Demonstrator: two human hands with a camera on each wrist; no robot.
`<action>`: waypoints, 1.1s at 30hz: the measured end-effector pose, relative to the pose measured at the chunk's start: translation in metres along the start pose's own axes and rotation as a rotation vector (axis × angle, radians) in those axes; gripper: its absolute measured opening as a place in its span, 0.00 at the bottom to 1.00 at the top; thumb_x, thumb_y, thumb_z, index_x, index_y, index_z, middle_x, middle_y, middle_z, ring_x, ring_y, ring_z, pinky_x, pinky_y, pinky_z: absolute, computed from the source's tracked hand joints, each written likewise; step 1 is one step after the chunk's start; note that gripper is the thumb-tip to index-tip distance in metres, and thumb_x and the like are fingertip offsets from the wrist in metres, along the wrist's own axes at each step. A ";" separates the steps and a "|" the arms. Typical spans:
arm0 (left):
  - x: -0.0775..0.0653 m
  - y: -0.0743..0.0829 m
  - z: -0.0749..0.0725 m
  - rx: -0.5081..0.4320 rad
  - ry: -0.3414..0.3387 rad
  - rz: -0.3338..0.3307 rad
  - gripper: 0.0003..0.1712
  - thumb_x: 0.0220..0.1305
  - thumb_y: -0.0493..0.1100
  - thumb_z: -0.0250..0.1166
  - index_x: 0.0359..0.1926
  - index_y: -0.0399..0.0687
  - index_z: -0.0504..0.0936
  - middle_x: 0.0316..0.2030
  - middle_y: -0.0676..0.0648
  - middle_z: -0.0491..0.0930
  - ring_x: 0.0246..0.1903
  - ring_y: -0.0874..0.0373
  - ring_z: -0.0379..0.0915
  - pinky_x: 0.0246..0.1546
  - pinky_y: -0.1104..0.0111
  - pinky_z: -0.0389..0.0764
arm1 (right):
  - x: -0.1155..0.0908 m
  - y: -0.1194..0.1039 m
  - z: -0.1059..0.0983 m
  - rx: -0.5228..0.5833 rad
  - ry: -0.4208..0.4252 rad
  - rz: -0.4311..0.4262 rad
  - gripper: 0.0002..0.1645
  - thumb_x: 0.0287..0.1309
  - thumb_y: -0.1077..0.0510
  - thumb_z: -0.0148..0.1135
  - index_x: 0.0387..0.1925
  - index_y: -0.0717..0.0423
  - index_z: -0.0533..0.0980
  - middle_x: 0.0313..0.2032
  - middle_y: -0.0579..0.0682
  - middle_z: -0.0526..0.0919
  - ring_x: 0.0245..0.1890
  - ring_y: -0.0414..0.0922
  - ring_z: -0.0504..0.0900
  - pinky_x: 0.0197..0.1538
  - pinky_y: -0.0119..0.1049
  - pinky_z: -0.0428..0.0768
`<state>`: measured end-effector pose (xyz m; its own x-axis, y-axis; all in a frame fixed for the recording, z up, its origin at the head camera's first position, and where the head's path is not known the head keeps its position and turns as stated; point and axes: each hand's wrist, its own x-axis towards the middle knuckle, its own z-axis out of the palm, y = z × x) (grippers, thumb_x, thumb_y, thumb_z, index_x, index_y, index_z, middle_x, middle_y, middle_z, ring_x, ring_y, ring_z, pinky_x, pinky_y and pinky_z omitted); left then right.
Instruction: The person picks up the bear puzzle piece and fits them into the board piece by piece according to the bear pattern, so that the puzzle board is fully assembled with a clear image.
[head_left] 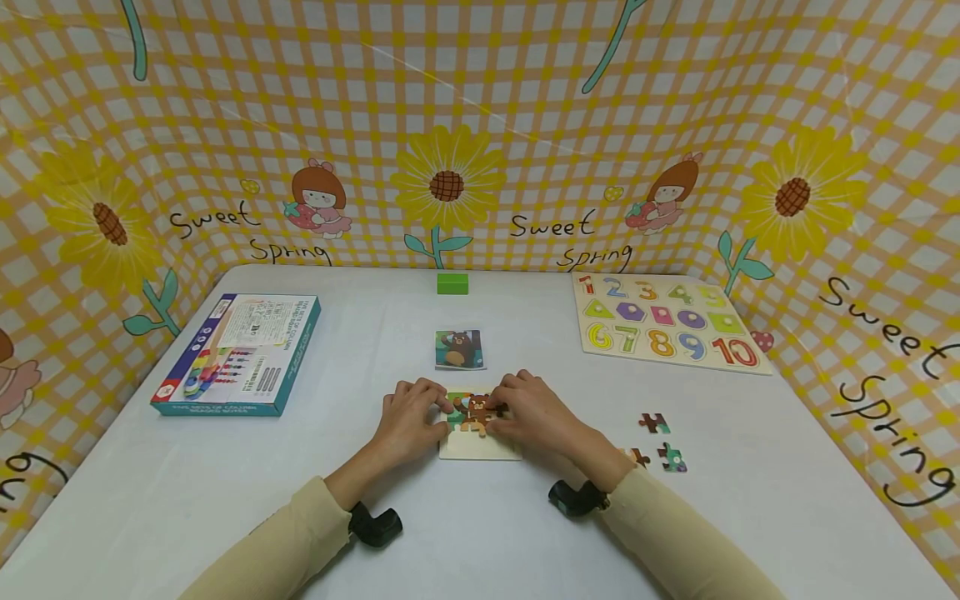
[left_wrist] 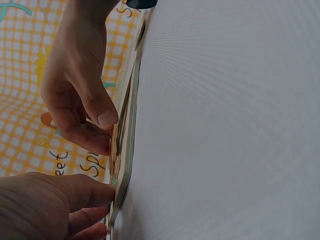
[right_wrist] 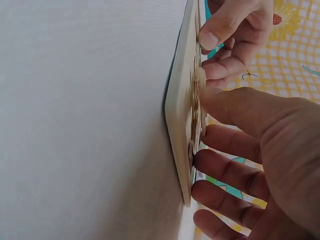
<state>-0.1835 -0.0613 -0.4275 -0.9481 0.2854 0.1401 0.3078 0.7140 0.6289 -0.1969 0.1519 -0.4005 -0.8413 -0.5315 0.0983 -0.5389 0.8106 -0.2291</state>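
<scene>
A small wooden jigsaw board (head_left: 480, 451) lies in front of me, its lower part bare wood. Bear-picture pieces (head_left: 477, 407) cover the upper part. My left hand (head_left: 405, 423) holds the board's left side, thumb near the lower edge and curved fingers higher up. From the right, my right hand (head_left: 542, 418) reaches over the board. Its thumb and index finger pinch a jigsaw piece (right_wrist: 203, 123), which stands slightly proud of the others in the right wrist view. The remaining right fingers rest along the board's far side.
Loose jigsaw pieces (head_left: 672, 457) lie beyond my right wrist, one partly hidden by it. Behind the board is a bear picture card (head_left: 457, 350), then a green block (head_left: 452, 284). A boxed toy (head_left: 217, 354) sits at left, a number board (head_left: 592, 335) at back right.
</scene>
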 end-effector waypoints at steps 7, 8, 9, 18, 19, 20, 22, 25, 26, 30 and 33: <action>0.000 0.000 0.000 0.004 0.004 0.004 0.07 0.51 0.40 0.66 0.33 0.52 0.81 0.51 0.51 0.76 0.52 0.49 0.63 0.50 0.51 0.60 | 0.001 0.000 0.002 -0.003 0.012 -0.002 0.13 0.48 0.49 0.70 0.36 0.50 0.83 0.37 0.46 0.81 0.38 0.43 0.71 0.43 0.39 0.70; 0.000 0.000 0.000 0.005 0.004 0.003 0.07 0.51 0.40 0.67 0.33 0.52 0.81 0.51 0.51 0.76 0.52 0.49 0.63 0.50 0.51 0.60 | 0.001 0.000 0.003 -0.005 0.011 -0.002 0.13 0.48 0.49 0.70 0.36 0.49 0.83 0.37 0.46 0.81 0.38 0.43 0.71 0.43 0.39 0.70; 0.000 0.000 0.000 0.004 0.004 0.003 0.07 0.51 0.40 0.67 0.33 0.52 0.81 0.51 0.51 0.76 0.52 0.49 0.63 0.51 0.51 0.60 | 0.001 0.000 0.003 -0.006 0.012 -0.004 0.13 0.48 0.49 0.70 0.36 0.49 0.83 0.37 0.46 0.81 0.38 0.43 0.71 0.43 0.39 0.70; 0.001 0.000 0.000 0.011 0.010 0.010 0.06 0.51 0.41 0.66 0.33 0.52 0.81 0.50 0.51 0.76 0.51 0.49 0.63 0.50 0.51 0.60 | 0.001 0.001 0.004 -0.032 0.030 -0.032 0.14 0.47 0.48 0.70 0.36 0.48 0.83 0.36 0.45 0.80 0.37 0.42 0.70 0.42 0.37 0.70; 0.001 0.001 0.000 0.009 0.012 0.012 0.06 0.51 0.41 0.66 0.32 0.53 0.81 0.49 0.51 0.76 0.51 0.49 0.63 0.50 0.51 0.60 | 0.001 0.001 0.004 -0.032 0.032 -0.034 0.14 0.48 0.48 0.70 0.36 0.48 0.83 0.36 0.45 0.80 0.37 0.42 0.70 0.42 0.37 0.70; 0.001 0.001 0.000 0.006 0.015 0.013 0.06 0.50 0.41 0.66 0.32 0.53 0.81 0.49 0.51 0.76 0.51 0.49 0.63 0.50 0.52 0.60 | 0.001 0.001 0.004 -0.031 0.032 -0.034 0.14 0.48 0.48 0.70 0.36 0.48 0.83 0.36 0.45 0.80 0.37 0.42 0.70 0.42 0.37 0.69; 0.002 0.002 0.000 0.000 0.021 0.018 0.06 0.50 0.41 0.66 0.32 0.53 0.81 0.49 0.50 0.76 0.50 0.49 0.63 0.50 0.52 0.60 | 0.001 0.001 0.004 -0.030 0.034 -0.033 0.14 0.48 0.48 0.70 0.36 0.48 0.83 0.36 0.45 0.80 0.37 0.42 0.70 0.42 0.37 0.69; 0.003 0.005 0.001 -0.005 0.021 0.025 0.07 0.49 0.41 0.67 0.33 0.52 0.82 0.48 0.49 0.77 0.50 0.49 0.63 0.49 0.52 0.60 | 0.001 0.001 0.004 -0.029 0.033 -0.032 0.14 0.48 0.48 0.70 0.36 0.48 0.83 0.36 0.45 0.80 0.37 0.42 0.70 0.42 0.37 0.69; 0.004 0.006 0.002 -0.003 0.020 0.029 0.07 0.49 0.42 0.67 0.33 0.52 0.82 0.48 0.49 0.77 0.50 0.49 0.63 0.49 0.53 0.60 | 0.001 0.001 0.004 -0.030 0.033 -0.033 0.14 0.48 0.48 0.70 0.36 0.49 0.83 0.36 0.45 0.80 0.37 0.42 0.70 0.41 0.37 0.69; 0.006 0.010 0.004 0.001 0.007 0.042 0.07 0.49 0.42 0.67 0.33 0.51 0.82 0.47 0.49 0.77 0.50 0.49 0.63 0.49 0.54 0.60 | 0.001 0.001 0.005 -0.034 0.040 -0.043 0.14 0.47 0.48 0.71 0.36 0.49 0.83 0.35 0.45 0.79 0.36 0.41 0.69 0.40 0.36 0.68; 0.007 0.012 0.007 -0.003 0.000 0.054 0.07 0.49 0.42 0.67 0.33 0.51 0.82 0.45 0.49 0.77 0.49 0.49 0.63 0.49 0.54 0.60 | 0.001 0.001 0.006 -0.030 0.041 -0.044 0.14 0.47 0.48 0.71 0.35 0.50 0.83 0.34 0.45 0.79 0.35 0.41 0.68 0.40 0.36 0.67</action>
<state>-0.1858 -0.0460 -0.4240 -0.9302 0.3235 0.1736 0.3582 0.6958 0.6226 -0.1979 0.1510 -0.4065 -0.8177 -0.5565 0.1474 -0.5756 0.7943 -0.1945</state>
